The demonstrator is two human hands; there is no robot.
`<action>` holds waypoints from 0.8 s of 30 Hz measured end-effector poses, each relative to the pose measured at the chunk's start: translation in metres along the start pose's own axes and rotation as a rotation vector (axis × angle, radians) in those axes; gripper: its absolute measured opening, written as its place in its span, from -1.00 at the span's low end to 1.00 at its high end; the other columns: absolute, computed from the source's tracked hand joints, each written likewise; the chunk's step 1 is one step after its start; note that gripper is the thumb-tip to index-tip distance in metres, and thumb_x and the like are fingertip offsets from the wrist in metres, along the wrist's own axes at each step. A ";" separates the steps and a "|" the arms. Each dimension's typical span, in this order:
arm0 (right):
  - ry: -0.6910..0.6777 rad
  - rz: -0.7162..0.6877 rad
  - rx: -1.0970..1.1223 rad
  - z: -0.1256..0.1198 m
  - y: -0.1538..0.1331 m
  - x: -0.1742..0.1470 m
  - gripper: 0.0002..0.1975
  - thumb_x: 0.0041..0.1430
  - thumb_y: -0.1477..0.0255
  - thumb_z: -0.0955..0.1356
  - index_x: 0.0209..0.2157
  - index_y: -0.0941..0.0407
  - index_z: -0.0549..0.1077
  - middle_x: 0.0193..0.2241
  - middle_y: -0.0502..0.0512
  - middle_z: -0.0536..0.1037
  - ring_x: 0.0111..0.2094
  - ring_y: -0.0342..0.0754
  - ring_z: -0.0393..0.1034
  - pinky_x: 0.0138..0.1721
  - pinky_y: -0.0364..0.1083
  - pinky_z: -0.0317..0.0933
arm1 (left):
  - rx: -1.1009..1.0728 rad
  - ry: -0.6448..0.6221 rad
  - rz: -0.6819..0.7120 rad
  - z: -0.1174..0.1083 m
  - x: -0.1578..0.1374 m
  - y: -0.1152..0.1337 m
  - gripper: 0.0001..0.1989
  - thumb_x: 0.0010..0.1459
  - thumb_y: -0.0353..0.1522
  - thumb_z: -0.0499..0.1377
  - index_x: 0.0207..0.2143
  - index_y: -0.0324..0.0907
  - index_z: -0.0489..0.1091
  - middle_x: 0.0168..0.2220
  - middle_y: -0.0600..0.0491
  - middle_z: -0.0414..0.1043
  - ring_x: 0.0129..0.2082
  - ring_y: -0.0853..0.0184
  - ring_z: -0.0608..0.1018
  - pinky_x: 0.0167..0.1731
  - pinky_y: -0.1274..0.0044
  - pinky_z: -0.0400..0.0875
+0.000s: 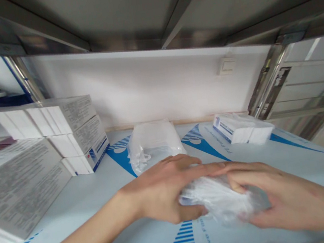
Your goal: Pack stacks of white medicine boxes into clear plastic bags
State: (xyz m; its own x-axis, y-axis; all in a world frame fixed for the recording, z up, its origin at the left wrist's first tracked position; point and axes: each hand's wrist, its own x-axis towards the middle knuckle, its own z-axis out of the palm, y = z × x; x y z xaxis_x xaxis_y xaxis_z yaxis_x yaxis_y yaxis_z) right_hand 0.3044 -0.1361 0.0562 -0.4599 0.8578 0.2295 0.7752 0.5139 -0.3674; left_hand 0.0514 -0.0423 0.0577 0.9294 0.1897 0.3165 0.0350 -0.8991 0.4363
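Note:
Between my hands is a clear plastic packet with whitish contents that I cannot make out; it is partly blurred. My left hand grips its left side, fingers over the top and thumb at the front. My right hand closes round its right end, and the fingers of both hands meet along the far edge. Behind my hands, a larger clear plastic bag with white contents lies on the film-covered shelf.
Stacked white boxes with blue trim stand at the left, with more boxes nearer me. A small box group sits at the back right. A metal shelf hangs overhead; a wall switch is behind.

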 end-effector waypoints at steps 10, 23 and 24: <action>-0.220 -0.293 0.326 0.027 -0.029 0.082 -0.64 -0.10 0.57 0.50 -0.47 0.07 0.23 0.11 0.10 0.50 0.13 -0.02 0.36 0.15 -0.02 0.21 | -0.010 0.037 -0.177 -0.023 -0.070 -0.021 -0.16 -0.05 -0.32 0.34 0.29 0.00 0.12 0.22 -0.06 0.33 0.16 0.05 0.43 0.13 0.23 0.35; -0.029 -0.424 0.380 0.056 0.004 0.100 -0.50 -0.18 0.28 0.58 -0.19 0.08 0.42 0.03 0.20 0.49 -0.01 0.06 0.44 -0.01 0.05 0.29 | 0.125 0.208 -0.009 -0.021 -0.078 -0.033 -0.54 0.05 -0.31 0.21 0.04 -0.20 0.34 -0.02 -0.14 0.47 -0.03 0.12 0.52 -0.05 0.28 0.48; -0.016 -0.440 0.394 0.058 0.005 0.099 -0.50 -0.17 0.26 0.58 -0.19 0.08 0.43 0.03 0.20 0.49 -0.02 0.07 0.44 -0.01 0.05 0.30 | 0.127 0.230 0.024 -0.020 -0.077 -0.030 -0.55 0.04 -0.35 0.22 0.02 -0.21 0.37 -0.03 -0.15 0.47 -0.03 0.12 0.52 -0.05 0.28 0.47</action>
State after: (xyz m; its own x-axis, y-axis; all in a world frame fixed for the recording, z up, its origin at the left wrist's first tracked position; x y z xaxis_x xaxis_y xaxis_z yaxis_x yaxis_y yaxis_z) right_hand 0.2377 -0.0477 0.0249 -0.7107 0.5618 0.4235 0.2921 0.7832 -0.5488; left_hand -0.0283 -0.0216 0.0371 0.8231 0.2393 0.5151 0.0731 -0.9440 0.3218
